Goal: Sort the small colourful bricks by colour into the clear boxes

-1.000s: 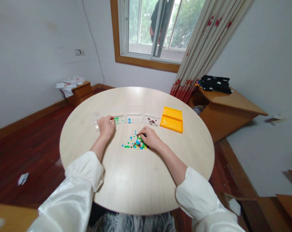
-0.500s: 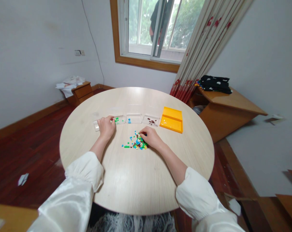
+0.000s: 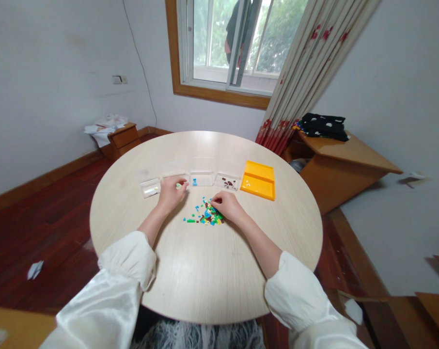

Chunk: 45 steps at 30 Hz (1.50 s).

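Note:
A loose pile of small building bricks (image 3: 209,213) in blue, green, brown, yellow and white lies mid-table. My right hand (image 3: 227,205) rests at its upper right edge, fingertips drawn together among the bricks; what they pinch is hidden. My left hand (image 3: 172,192) hovers over the front of a clear box with green bricks (image 3: 178,186), covering most of it. Its thumb and index finger stand apart, and I see no brick between them. Left of it sits a clear box (image 3: 150,188) with a few pale yellow bricks.
Further right along the row stand a clear box (image 3: 206,179) with blue bricks and another clear box (image 3: 221,183) with brown ones. An open yellow case (image 3: 258,191) holds a few white bricks. All stand on a round wooden table (image 3: 205,271).
My left hand has moved right, from beside the leftmost clear box to in front of the green bricks' box. My right hand has barely shifted at the pile.

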Each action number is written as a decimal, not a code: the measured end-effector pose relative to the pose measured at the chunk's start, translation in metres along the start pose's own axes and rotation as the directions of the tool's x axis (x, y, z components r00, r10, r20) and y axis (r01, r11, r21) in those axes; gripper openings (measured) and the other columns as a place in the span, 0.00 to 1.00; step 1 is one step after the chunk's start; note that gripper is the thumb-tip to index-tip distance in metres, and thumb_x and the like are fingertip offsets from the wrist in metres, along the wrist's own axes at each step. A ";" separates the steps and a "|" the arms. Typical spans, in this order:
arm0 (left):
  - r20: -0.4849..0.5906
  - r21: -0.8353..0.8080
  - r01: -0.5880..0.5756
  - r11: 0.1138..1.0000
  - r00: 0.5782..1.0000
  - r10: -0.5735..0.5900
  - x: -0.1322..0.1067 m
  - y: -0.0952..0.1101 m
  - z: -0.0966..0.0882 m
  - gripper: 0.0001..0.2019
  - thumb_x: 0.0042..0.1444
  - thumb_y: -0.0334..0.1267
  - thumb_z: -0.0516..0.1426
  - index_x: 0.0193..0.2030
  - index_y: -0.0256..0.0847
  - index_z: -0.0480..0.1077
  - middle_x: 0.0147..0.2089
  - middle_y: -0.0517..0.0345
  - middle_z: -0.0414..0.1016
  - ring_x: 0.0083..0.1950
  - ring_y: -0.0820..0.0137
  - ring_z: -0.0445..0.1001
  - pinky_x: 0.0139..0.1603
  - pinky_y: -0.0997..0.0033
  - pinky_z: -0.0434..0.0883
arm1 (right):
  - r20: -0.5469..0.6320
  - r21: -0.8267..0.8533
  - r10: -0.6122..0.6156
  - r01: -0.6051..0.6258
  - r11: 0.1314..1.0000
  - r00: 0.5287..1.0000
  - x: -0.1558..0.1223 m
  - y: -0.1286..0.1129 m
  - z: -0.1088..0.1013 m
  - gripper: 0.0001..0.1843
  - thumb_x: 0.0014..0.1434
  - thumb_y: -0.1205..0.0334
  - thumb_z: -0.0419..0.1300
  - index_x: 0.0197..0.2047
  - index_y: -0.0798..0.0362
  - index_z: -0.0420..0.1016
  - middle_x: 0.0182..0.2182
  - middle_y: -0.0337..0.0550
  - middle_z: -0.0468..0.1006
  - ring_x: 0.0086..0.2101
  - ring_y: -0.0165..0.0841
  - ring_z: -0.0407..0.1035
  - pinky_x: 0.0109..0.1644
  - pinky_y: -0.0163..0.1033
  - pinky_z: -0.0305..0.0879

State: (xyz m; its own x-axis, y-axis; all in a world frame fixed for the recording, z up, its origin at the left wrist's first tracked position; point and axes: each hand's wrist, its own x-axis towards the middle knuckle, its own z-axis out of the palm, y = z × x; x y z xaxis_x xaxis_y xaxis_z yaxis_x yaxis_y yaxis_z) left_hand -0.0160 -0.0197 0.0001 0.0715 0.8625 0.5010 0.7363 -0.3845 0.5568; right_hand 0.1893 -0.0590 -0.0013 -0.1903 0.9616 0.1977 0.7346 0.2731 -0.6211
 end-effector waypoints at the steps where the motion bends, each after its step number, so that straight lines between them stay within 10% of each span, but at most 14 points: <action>1: 0.041 -0.045 -0.044 0.998 0.998 0.046 -0.001 0.003 0.001 0.07 0.52 0.38 0.54 0.30 0.42 0.73 0.34 0.54 0.78 0.38 0.64 0.70 0.44 0.62 0.62 | 0.003 -0.002 0.002 -0.002 1.000 1.000 0.000 0.000 0.001 0.07 0.49 0.71 0.60 0.25 0.54 0.79 0.25 0.43 0.79 0.27 0.30 0.70 0.32 0.33 0.63; 8: 0.242 -0.191 -0.205 0.960 0.938 0.248 -0.011 0.017 0.014 0.05 0.50 0.37 0.58 0.27 0.41 0.74 0.31 0.55 0.77 0.37 0.65 0.71 0.45 0.62 0.63 | 0.043 -0.082 0.013 -0.009 0.997 0.999 -0.001 -0.007 0.002 0.05 0.46 0.72 0.60 0.25 0.55 0.77 0.26 0.44 0.78 0.28 0.30 0.68 0.33 0.34 0.61; 19: 0.257 -0.245 -0.201 0.948 0.930 0.263 -0.015 0.017 0.018 0.04 0.49 0.36 0.61 0.30 0.40 0.76 0.31 0.54 0.77 0.37 0.66 0.71 0.46 0.62 0.63 | -0.068 -0.081 -0.056 0.051 0.995 0.996 -0.004 -0.013 0.002 0.05 0.51 0.71 0.58 0.28 0.57 0.74 0.29 0.45 0.77 0.31 0.30 0.67 0.39 0.35 0.62; 45: 0.298 -0.408 0.064 0.911 0.952 0.066 -0.014 0.029 0.014 0.06 0.48 0.37 0.58 0.28 0.38 0.76 0.30 0.55 0.77 0.31 0.70 0.68 0.34 0.70 0.64 | -0.188 0.381 -0.040 0.110 0.918 0.981 -0.002 -0.011 0.005 0.04 0.49 0.66 0.58 0.28 0.55 0.75 0.26 0.39 0.77 0.27 0.28 0.68 0.36 0.34 0.64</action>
State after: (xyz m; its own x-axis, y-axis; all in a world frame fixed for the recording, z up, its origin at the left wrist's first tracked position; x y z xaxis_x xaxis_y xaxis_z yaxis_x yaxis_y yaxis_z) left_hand 0.0136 -0.0382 -0.0002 0.3174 0.8938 0.3167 0.4008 -0.4291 0.8095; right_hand 0.1787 -0.0636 0.0014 -0.0934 0.9279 0.3610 0.4051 0.3667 -0.8375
